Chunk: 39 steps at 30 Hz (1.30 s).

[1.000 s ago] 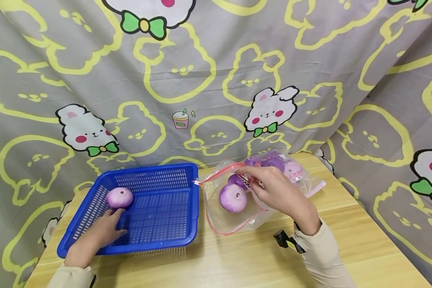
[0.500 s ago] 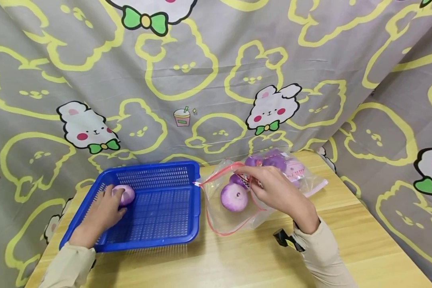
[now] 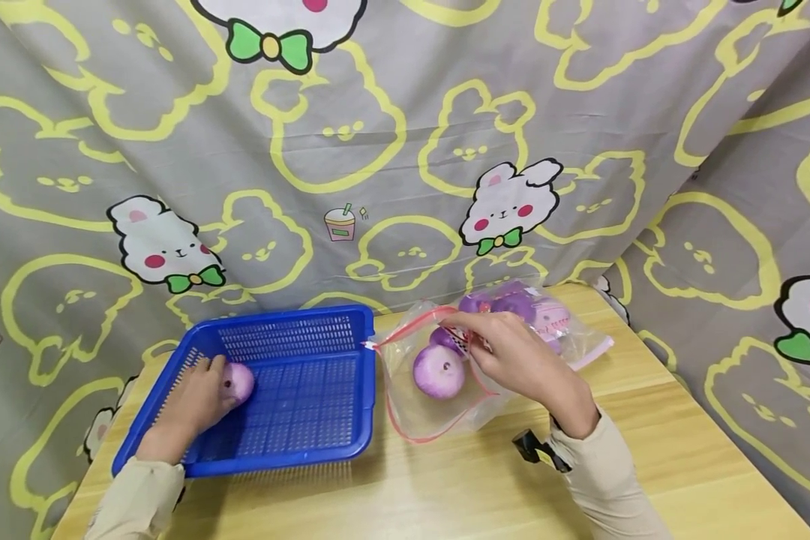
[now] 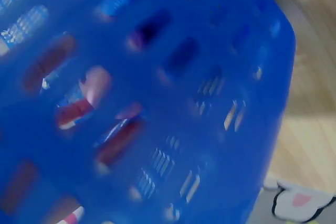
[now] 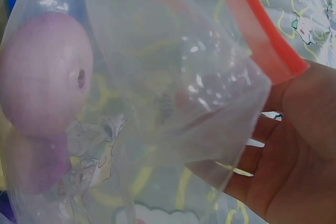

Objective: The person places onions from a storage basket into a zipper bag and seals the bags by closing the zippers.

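Note:
Inside the blue plastic basket [image 3: 290, 401], my left hand [image 3: 192, 401] grips a pale purple onion [image 3: 239, 383] near the left wall, with the fingers over its far left side. The left wrist view is mostly filled by the slotted basket wall [image 4: 220, 145], and bits of the hand and onion show through the slots. My right hand [image 3: 513, 356] pinches the red zip edge of a clear zip bag [image 3: 405, 409], whose mouth gapes toward the basket. Just inside lies another purple onion [image 3: 439, 371], with one more [image 5: 37, 161] partly hidden behind it.
Several more onions [image 3: 513, 304] fill the far end of the bag, beside the cartoon-print curtain [image 3: 405, 187]. Basket and bag stand side by side on a wooden table [image 3: 445, 487]. A black strap-mounted piece [image 3: 528, 447] sits at my right cuff.
My left hand has moved from in front of the basket's onion onto it and gripped it; the onion has shifted and turned slightly. My right hand and the bag have stayed put.

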Motion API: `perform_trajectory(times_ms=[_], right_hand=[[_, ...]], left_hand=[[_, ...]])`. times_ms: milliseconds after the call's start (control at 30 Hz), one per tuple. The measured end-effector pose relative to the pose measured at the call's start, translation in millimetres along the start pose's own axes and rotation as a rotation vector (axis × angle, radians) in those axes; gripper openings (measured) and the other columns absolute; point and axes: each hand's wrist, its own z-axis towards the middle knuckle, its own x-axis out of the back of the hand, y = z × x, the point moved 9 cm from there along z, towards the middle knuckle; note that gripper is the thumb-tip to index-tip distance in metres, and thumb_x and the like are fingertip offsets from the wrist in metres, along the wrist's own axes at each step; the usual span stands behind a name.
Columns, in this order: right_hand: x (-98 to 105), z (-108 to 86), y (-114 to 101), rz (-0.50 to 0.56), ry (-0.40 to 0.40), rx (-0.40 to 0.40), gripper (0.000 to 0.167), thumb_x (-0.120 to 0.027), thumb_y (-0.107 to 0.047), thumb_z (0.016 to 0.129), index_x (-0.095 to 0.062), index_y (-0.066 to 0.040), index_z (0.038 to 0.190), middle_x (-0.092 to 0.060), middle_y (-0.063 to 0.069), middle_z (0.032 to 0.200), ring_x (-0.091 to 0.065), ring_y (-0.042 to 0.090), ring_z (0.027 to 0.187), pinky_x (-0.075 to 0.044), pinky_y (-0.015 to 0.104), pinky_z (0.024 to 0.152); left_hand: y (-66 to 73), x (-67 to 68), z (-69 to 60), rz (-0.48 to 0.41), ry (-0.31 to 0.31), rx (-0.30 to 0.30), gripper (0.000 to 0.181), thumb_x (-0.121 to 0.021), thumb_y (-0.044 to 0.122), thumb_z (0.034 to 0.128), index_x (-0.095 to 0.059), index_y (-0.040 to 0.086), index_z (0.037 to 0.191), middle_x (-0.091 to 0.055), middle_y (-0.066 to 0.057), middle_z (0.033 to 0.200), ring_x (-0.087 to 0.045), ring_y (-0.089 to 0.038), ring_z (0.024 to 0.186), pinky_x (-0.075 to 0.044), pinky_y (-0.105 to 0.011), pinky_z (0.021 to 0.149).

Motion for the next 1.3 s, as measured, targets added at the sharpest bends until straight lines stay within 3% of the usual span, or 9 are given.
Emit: perform_trajectory(times_ms=[167, 300, 400, 533, 800, 1300], right_hand=[[2, -3.0, 2, 0.003, 0.029, 0.012, 0.044, -0.055, 0.009, 0.086, -0.07, -0.011, 0.123, -0.073, 0.002, 0.098, -0.039, 0.004, 0.058, -0.039, 0.022, 0.053], [1, -2.7, 2, 0.008, 0.02, 0.012, 0.045, -0.055, 0.008, 0.086, -0.069, -0.011, 0.124, -0.073, 0.003, 0.1, -0.039, 0.005, 0.058, -0.039, 0.023, 0.053], [1, -2.2, 2, 0.018, 0.018, 0.009, 0.045, -0.054, 0.008, 0.086, -0.069, -0.011, 0.124, -0.073, 0.003, 0.102, -0.041, 0.006, 0.059, -0.04, 0.023, 0.054], [3, -1.7, 1, 0.017, 0.025, 0.011, 0.045, -0.054, 0.008, 0.085, -0.069, -0.01, 0.124, -0.074, 0.004, 0.106, -0.045, 0.007, 0.062, -0.043, 0.023, 0.057], [2, -1.6, 2, 0.009, 0.013, 0.013, 0.045, -0.054, 0.008, 0.086, -0.069, -0.011, 0.124, -0.074, 0.003, 0.104, -0.045, 0.007, 0.062, -0.042, 0.023, 0.057], [3, 1.8, -1, 0.019, 0.008, 0.014, 0.044, -0.054, 0.007, 0.087, -0.069, -0.011, 0.125, -0.073, 0.001, 0.106, -0.042, 0.006, 0.06, -0.041, 0.023, 0.055]], left_hand=[[21.7, -9.5, 2.6, -0.08, -0.083, -0.108, 0.058, -0.087, 0.012, 0.0728, -0.054, -0.008, 0.115, -0.064, -0.027, 0.098, -0.063, -0.04, 0.082, -0.052, -0.056, 0.071], [37.0, -9.0, -1.8, -0.138, -0.086, -0.169, 0.053, -0.089, 0.012, 0.0699, -0.059, -0.003, 0.112, -0.066, -0.02, 0.098, -0.063, -0.032, 0.083, -0.053, -0.049, 0.069], [45.8, -5.4, -8.6, -0.158, -0.075, -0.21, 0.053, -0.088, 0.01, 0.0711, -0.062, -0.002, 0.116, -0.067, -0.02, 0.106, -0.064, -0.033, 0.091, -0.054, -0.05, 0.073], [52.9, 3.0, -13.6, -0.158, -0.045, -0.224, 0.055, -0.087, 0.01, 0.0729, -0.062, -0.003, 0.12, -0.066, -0.021, 0.113, -0.064, -0.037, 0.098, -0.055, -0.052, 0.077], [77.9, 13.8, -11.6, -0.197, 0.032, -0.249, 0.059, -0.087, 0.014, 0.0749, -0.06, -0.004, 0.124, -0.065, -0.023, 0.117, -0.063, -0.04, 0.102, -0.053, -0.056, 0.082], [143.3, 36.7, -3.8, -0.237, 0.1, -0.309, 0.064, -0.088, 0.02, 0.0745, -0.06, 0.0, 0.129, -0.064, -0.021, 0.123, -0.06, -0.04, 0.111, -0.051, -0.056, 0.091]])
